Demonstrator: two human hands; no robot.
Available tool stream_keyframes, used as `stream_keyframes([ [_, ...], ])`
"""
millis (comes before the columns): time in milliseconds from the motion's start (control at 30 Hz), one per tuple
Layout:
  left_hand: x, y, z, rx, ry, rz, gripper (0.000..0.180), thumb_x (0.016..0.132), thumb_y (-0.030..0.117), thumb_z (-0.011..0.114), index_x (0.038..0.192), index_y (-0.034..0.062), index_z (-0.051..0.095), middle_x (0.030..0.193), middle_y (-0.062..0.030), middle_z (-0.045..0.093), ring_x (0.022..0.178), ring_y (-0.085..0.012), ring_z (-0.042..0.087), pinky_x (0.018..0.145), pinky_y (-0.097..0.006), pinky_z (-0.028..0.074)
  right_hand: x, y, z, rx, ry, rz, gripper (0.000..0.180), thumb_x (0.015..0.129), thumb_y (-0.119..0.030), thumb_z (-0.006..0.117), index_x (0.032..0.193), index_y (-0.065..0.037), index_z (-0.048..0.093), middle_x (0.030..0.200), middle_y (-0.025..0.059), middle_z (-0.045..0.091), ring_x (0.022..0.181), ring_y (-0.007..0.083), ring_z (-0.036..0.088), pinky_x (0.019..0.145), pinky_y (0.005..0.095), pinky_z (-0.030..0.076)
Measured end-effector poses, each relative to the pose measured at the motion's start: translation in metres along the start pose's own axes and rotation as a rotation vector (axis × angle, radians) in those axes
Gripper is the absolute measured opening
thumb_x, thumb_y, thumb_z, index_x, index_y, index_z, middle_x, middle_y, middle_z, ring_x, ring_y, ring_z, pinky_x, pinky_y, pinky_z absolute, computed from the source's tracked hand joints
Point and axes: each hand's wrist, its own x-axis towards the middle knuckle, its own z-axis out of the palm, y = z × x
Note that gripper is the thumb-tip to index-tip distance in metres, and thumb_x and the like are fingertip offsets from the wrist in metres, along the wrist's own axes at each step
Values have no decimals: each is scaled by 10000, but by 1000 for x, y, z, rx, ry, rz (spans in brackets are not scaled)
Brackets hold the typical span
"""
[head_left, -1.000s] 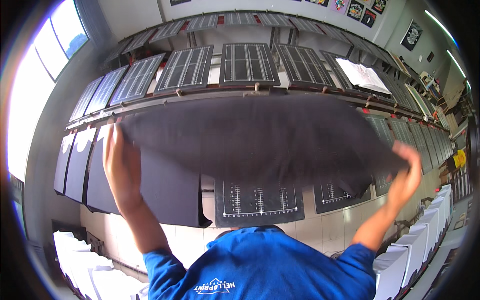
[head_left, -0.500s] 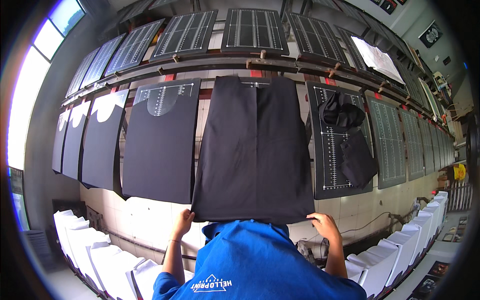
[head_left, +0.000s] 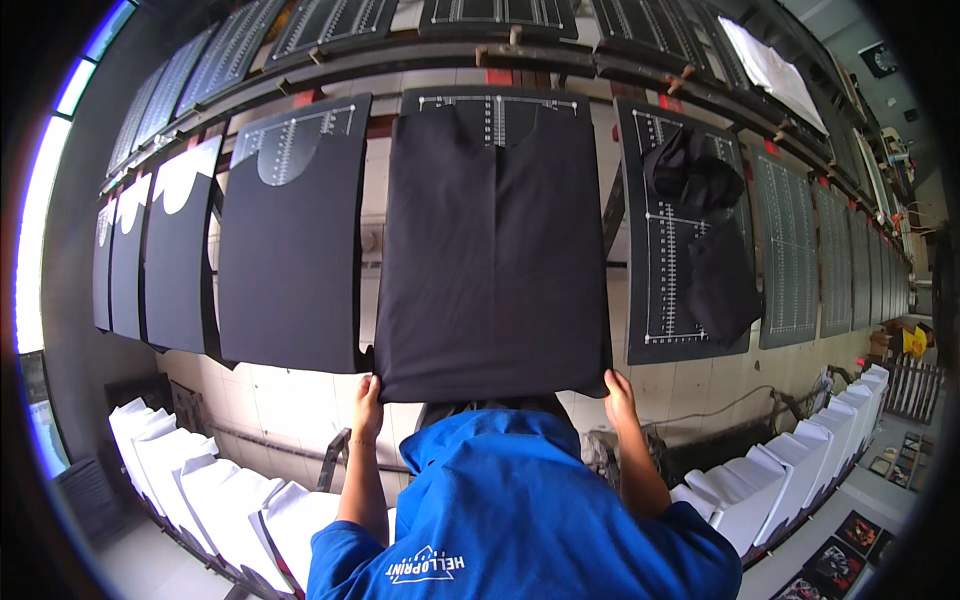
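Note:
A black fabric garment panel [head_left: 495, 260] is stretched over a dark printing board [head_left: 500, 103] in front of me. White ruled markings on the board show above its scooped top edge, and a faint crease runs down its middle. My left hand [head_left: 367, 400] is closed on the panel's lower left corner. At the lower right corner, my right hand [head_left: 619, 402] grips the same panel, thumb along its side. Fingers tucked behind the fabric are hidden in both hands. To the right, a board [head_left: 665, 280] carries a crumpled black cloth [head_left: 693, 170] and a folded black cloth [head_left: 725, 280].
Left of me, another black panel [head_left: 290, 265] covers its board, with several more beyond. Uncovered ruled boards [head_left: 790, 250] run off to the right. A wooden-pegged rail [head_left: 560, 58] crosses behind. White stacked pieces [head_left: 215, 490] line both sides near me.
The panel's top edge has come down toward me, baring more of the board's markings. Both hands have shifted from the bottom edge to the corners' sides. My view has tilted downward.

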Motion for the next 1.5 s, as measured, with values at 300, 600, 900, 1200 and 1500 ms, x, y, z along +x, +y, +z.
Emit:
stream_keyframes([
  [300, -64, -55, -49, 470, 242, -182, 172, 1016, 186, 601, 964, 23, 622, 815, 20, 603, 719, -58, 503, 648, -260, 422, -74, 23, -43, -540, 116, 420, 418, 963, -362, 668, 1172, -1, 640, 1064, 63, 660, 978, 148, 617, 891, 295, 480],
  [600, 115, 188, 211, 1134, -118, 887, 255, 899, -15, 589, 1154, -15, 591, 1017, -189, 597, 947, -383, 566, 852, -457, 465, 142, -235, 174, -943, -32, -397, 359, 999, -212, 600, 1311, -33, 589, 1185, 168, 692, 1099, 270, 677, 950, 367, 516],
  [900, 300, 226, 295, 1460, -56, 1101, 367, 902, 147, 661, 1258, 93, 588, 1175, -70, 585, 1069, -295, 533, 911, -426, 431, 310, -265, 222, -1580, 30, -824, 278, 904, -182, 682, 1165, -93, 645, 1154, 72, 660, 1052, 277, 610, 885, 415, 471],
  [1200, 321, 233, 269, 1302, -221, 1086, 125, 930, 159, 653, 969, 50, 607, 939, -101, 639, 883, -327, 602, 786, -413, 473, 325, -274, 201, -1169, -68, -1101, 132, 933, -171, 682, 946, -52, 625, 870, 114, 674, 761, 336, 687, 617, 386, 530],
  [1500, 346, 271, 280, 1459, -203, 978, 174, 959, 223, 651, 942, 64, 581, 813, -166, 663, 752, -380, 662, 622, -414, 503, 367, -291, 208, -1248, -4, -1139, 198, 925, -274, 690, 923, -79, 663, 841, 84, 707, 733, 307, 698, 604, 373, 535],
])
